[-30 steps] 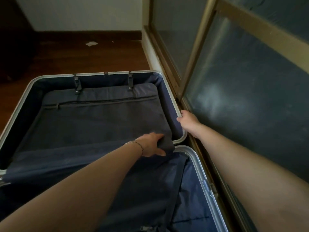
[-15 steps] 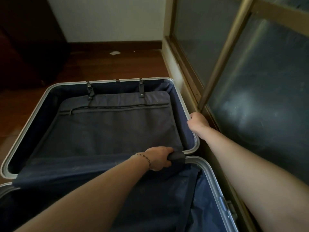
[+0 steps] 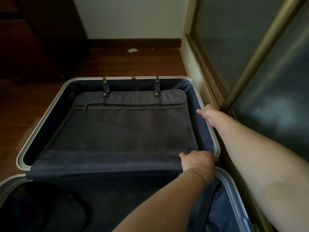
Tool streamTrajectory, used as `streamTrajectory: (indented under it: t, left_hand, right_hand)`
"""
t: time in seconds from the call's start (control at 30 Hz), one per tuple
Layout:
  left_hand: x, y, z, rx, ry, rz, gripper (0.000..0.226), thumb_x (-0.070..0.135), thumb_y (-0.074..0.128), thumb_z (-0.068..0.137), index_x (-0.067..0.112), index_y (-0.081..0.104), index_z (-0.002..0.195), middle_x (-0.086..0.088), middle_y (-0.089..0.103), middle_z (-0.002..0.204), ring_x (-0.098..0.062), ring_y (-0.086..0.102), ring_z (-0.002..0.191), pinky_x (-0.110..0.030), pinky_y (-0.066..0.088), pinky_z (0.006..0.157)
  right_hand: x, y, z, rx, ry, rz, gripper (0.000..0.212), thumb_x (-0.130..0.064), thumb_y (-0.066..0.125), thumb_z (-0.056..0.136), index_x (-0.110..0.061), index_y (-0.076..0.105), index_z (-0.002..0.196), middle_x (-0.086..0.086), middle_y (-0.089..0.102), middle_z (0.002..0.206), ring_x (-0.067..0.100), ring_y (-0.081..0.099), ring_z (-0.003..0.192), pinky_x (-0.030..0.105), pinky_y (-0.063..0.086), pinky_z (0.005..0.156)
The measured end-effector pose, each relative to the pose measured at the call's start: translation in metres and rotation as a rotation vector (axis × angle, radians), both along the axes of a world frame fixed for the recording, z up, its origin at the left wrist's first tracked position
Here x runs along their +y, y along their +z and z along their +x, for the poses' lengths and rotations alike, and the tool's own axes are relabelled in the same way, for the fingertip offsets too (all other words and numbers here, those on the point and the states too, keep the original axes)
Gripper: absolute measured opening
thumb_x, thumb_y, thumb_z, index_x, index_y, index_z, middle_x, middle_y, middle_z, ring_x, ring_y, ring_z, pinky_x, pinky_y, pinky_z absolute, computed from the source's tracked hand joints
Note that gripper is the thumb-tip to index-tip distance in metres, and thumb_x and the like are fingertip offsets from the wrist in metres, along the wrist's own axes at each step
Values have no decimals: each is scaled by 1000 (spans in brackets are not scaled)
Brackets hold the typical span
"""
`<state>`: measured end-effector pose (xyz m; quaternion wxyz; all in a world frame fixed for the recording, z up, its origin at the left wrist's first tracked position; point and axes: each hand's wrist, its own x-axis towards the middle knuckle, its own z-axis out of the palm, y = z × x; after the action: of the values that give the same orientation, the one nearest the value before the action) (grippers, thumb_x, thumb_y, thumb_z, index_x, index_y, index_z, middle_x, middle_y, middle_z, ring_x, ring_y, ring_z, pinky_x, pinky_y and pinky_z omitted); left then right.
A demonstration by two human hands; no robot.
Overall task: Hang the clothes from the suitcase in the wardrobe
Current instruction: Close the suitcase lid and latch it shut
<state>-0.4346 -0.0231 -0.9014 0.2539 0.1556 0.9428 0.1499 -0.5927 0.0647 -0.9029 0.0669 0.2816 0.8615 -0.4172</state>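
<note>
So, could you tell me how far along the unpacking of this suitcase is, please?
Early. Done: the suitcase lies open on the floor. In hand: the left hand is at the near right corner of the grey divider panel in the far half, while the right hand rests on the rim. Left: the zipped panel is not yet lifted, no garment is out, and no wardrobe interior shows.

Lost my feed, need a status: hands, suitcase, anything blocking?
Left hand gripping divider panel corner. Right hand on suitcase rim. Suitcase open on floor, panel fastened by two straps; no clothes visible yet.
</note>
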Motion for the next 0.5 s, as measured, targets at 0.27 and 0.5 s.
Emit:
streamTrajectory:
  t: [0.27,0.5]
  left_hand:
    - [-2,1,-1,4,43,68,43,14,62,87,28,54,127,-3,59,126,-23,47,124,-52,29,107]
    - [-4,-1,2,58,46,97,47,15,57,90,33,48,132,1,55,134,-18,34,136,-49,22,111]
  right_hand:
    - [1,-3,-4,25,-103,-98,41,-13,54,96,7,48,131,21,52,133,36,50,121,38,42,95]
    - [-1,13,7,99,-79,-45,39,-18,56,95,6,54,125,22,55,130,36,53,118,35,45,92]
